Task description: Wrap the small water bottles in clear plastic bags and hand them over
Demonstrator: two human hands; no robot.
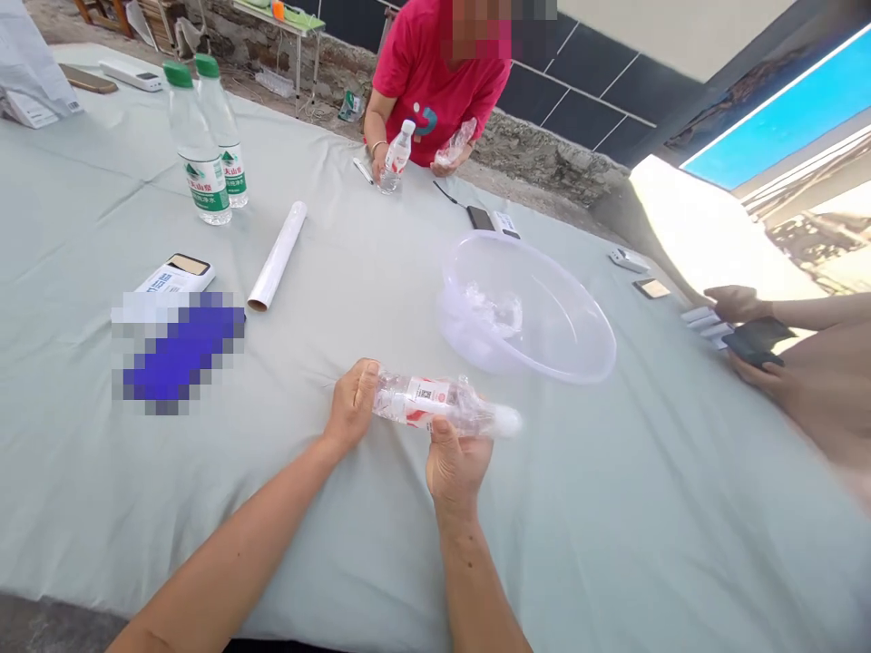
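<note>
A small clear plastic bottle (435,404) with a red and white label lies sideways just above the table, wrapped in thin clear film. My left hand (350,405) is closed round its base end. My right hand (457,462) grips it from below near the neck, where the film bunches past the cap. A clear plastic bowl (585,349) stands just beyond the bottle, with crumpled clear film inside it.
A roll of cling film (278,257) lies left of the bowl. Two green-capped water bottles (204,145) stand at the far left. A person in a red shirt (442,82) across the table holds another small bottle. Another person's hands (748,336) hold a phone at right.
</note>
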